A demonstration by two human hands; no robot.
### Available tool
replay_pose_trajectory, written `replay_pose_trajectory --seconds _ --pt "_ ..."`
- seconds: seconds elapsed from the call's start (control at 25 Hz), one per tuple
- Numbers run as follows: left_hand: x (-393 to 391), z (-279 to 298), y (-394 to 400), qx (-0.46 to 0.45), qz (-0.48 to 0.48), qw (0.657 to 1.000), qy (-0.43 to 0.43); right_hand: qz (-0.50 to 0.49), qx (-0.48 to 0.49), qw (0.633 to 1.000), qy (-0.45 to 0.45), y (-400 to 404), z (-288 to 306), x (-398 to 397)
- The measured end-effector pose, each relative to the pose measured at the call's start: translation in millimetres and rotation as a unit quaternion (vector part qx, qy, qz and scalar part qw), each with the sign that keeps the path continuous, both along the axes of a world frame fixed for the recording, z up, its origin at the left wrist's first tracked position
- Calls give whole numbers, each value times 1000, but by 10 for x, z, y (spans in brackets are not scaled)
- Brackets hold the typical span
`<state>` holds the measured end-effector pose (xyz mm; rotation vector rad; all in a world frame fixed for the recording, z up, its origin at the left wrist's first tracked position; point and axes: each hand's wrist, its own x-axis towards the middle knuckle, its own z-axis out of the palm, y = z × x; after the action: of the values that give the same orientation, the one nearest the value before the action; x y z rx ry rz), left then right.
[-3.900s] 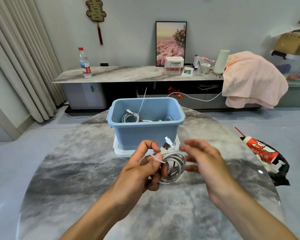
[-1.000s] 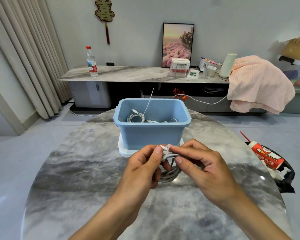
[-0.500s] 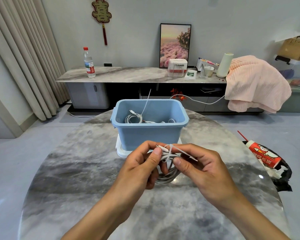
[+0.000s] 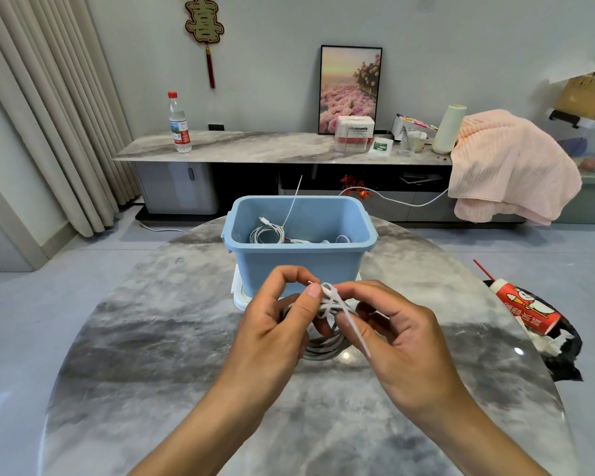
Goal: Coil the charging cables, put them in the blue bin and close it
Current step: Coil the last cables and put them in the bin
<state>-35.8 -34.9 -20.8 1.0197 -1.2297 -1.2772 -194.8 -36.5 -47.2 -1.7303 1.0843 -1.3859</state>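
Since half a second ago we see the loose white cable end (image 4: 356, 333) swung down across our right hand (image 4: 397, 341), where before it pointed out to 3 o'clock. Both hands pinch the coiled cable (image 4: 323, 348) just above the marble table (image 4: 152, 355): left hand (image 4: 275, 333) curled round the loops, thumb on the crossing strands; right fingers clamped on the tail. At 12 o'clock, just beyond, the blue bin (image 4: 299, 269) stands open on its white lid (image 4: 241, 298), another coiled cable (image 4: 267, 233) inside. Red carton (image 4: 526, 310) at 3 o'clock. Farther, water bottle (image 4: 178, 123) at 11.
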Motion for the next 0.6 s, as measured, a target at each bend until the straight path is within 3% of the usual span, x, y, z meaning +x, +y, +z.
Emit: replay_pose_trajectory --seconds 0.24,0.6 --pt "-10 36 25 -22 -2 1000 -18 3 -20 1000 -5 32 17 23" --pt "-49 68 52 -12 20 999 29 -41 14 997 -60 53 37 106"
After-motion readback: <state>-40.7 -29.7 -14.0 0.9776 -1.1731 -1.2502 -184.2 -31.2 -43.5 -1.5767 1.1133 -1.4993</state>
